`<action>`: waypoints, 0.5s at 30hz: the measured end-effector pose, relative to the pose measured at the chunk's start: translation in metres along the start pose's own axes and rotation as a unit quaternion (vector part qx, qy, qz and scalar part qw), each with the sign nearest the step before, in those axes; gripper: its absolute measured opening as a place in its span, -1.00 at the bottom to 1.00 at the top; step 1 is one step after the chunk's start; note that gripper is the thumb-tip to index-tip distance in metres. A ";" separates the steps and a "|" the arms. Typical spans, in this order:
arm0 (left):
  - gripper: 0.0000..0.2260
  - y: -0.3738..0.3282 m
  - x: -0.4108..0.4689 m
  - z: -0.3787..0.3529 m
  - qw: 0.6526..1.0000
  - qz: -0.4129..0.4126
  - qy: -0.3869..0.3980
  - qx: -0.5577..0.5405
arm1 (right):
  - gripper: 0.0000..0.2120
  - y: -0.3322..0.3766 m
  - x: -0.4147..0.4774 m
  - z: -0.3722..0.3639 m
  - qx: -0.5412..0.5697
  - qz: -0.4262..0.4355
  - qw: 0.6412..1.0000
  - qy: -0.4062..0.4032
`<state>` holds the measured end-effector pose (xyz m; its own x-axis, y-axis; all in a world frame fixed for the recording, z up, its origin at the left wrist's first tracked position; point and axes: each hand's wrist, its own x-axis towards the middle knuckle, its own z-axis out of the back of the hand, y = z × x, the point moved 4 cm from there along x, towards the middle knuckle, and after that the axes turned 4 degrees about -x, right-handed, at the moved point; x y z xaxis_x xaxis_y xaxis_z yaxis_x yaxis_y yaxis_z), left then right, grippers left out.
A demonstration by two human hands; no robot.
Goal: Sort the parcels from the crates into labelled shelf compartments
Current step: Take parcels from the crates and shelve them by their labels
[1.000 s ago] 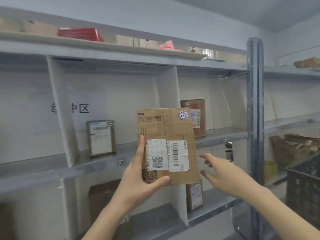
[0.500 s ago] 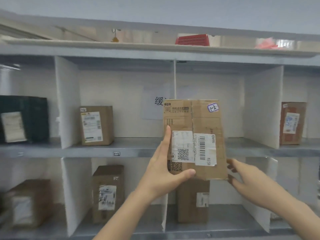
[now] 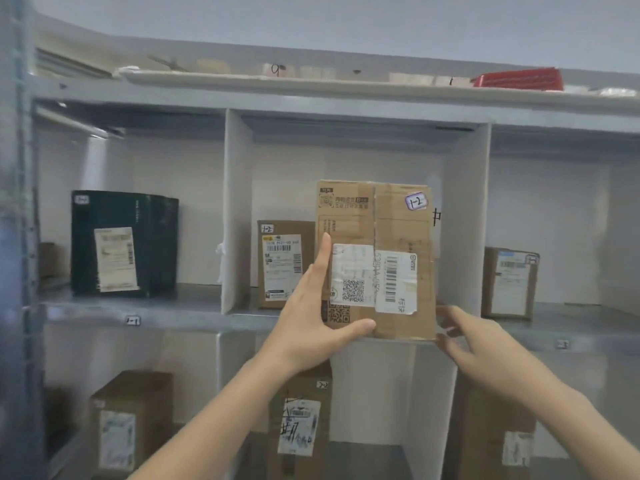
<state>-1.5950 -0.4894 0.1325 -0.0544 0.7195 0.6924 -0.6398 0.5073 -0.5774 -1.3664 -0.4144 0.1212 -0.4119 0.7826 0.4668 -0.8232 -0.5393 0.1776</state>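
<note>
L hand (image 3: 311, 323) grips box (image 3: 398, 223) at left edge, thumb at bottom; R hand (image 3: 485, 344) fingers curl on lower-right corner. Box upright, in front of mid compartment (image 3: 287, 188); tag (image 3: 416, 201) 1-2 matches parcel (image 3: 282, 265) inside. Push in right of it, clear of divider (image 3: 464, 220), label out.

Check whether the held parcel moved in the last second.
Yes. The held parcel shifted left: it overlapped the white divider then, and now lies wholly left of it.

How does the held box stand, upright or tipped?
Upright: the box shows vertical long sides; the left hand grips its lower corner.
</note>
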 end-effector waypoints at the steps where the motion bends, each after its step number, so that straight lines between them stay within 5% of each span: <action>1: 0.08 0.005 0.004 0.002 1.000 -0.003 0.000 0.001 | -0.58 0.002 0.007 -0.002 -0.003 0.002 1.000 -0.005; 15: 0.07 0.045 0.078 -0.045 0.999 -0.007 -0.025 0.031 | -0.64 -0.037 0.109 -0.008 0.023 0.036 0.999 -0.025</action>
<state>-1.5938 -0.3891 0.1406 -0.0818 0.6866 0.7224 -0.6872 0.4861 -0.5399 -1.3841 -0.3065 0.1592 -0.4478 0.7261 0.5218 -0.7735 -0.6073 0.1811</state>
